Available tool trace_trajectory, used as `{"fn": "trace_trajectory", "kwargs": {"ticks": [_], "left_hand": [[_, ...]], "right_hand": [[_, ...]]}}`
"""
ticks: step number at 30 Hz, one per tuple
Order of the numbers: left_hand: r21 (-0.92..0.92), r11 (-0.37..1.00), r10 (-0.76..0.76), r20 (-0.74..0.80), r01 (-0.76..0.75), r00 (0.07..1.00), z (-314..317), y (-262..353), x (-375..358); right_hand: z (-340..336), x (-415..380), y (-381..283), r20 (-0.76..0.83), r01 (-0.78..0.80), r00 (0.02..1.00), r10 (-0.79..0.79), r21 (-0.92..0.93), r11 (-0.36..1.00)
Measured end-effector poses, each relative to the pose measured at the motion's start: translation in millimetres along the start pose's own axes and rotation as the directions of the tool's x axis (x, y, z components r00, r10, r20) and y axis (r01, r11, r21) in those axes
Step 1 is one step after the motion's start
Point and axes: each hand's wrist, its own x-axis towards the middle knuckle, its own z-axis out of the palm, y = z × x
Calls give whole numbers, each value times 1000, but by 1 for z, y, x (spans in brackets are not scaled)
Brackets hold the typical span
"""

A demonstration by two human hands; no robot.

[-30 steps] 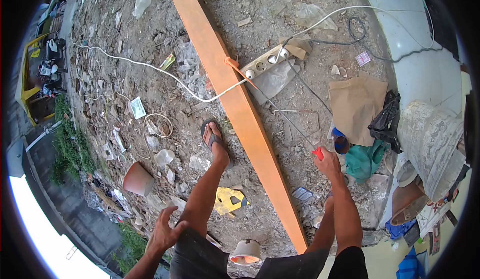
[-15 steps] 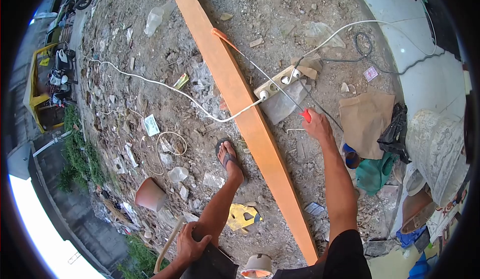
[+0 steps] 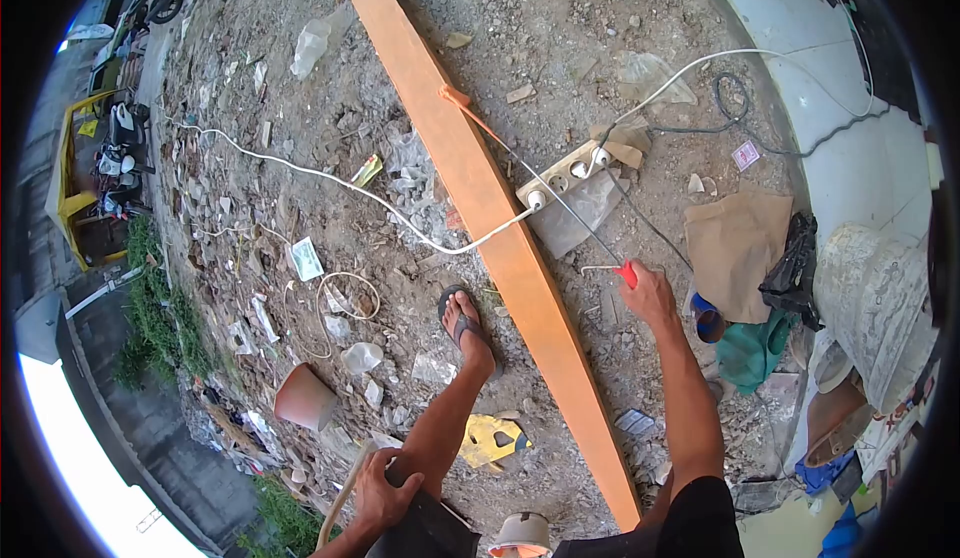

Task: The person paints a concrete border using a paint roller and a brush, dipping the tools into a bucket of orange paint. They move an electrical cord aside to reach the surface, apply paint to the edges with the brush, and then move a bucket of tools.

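My right hand [image 3: 652, 293] is closed round the red handle of a long, thin-shafted paint roller [image 3: 560, 198]. Its orange-coated head rests on the upper part of a long orange beam [image 3: 520, 288], which runs diagonally across the ground. The roller's shaft passes over a white power strip [image 3: 568, 174]. My left hand [image 3: 385, 488] lies over my bent left knee, fingers spread, holding nothing. My left foot [image 3: 465, 323] in a dark flip-flop stands beside the beam.
A white cable [image 3: 330, 176] crosses the beam to the power strip. A bucket [image 3: 305, 394] stands at left, and a paint-stained pot [image 3: 520, 533] near my legs. Brown paper [image 3: 738, 258], a blue cup [image 3: 707, 320] and green cloth [image 3: 752, 353] lie at right. Rubble covers the ground.
My right hand has drawn the paint roller back towards me, and its orange head has slid down along the beam. My left hand stays on the knee.
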Motion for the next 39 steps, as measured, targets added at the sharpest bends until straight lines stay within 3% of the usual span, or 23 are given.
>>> {"fn": "trace_trajectory", "kwargs": {"ticks": [5, 9, 13, 19, 24, 31, 33, 39], "left_hand": [[-23, 999, 35, -4, -35, 999, -5, -2, 5], [-25, 999, 30, -6, -30, 1000, -6, -13, 10], [-43, 999, 27, -9, -27, 1000, -16, -12, 17], [-80, 997, -2, 47, 5, 999, -37, -1, 22], [-160, 987, 3, 27, 1, 1000, -43, -2, 28], [-172, 985, -23, 33, 29, 999, -51, -5, 34], [-130, 991, -31, 40, 36, 999, -52, -6, 36], [-178, 984, -6, 33, 12, 999, -50, -21, 41]], "right_hand": [[-3, -26, 7, 106, -92, 990, 92, -7, 996], [17, 42, -33, -29, -27, 999, 27, 4, 1000], [10, 125, -92, -19, -22, 999, 25, 132, 991], [12, 220, -160, -96, 53, 994, -45, 74, 996], [-3, 268, -214, -79, 20, 997, -11, 114, 993], [10, 221, -172, -107, 89, 991, -79, 91, 992], [10, 208, -161, -98, 54, 994, -53, 11, 998], [-7, 274, -224, -78, -11, 997, 18, 94, 995]]}}
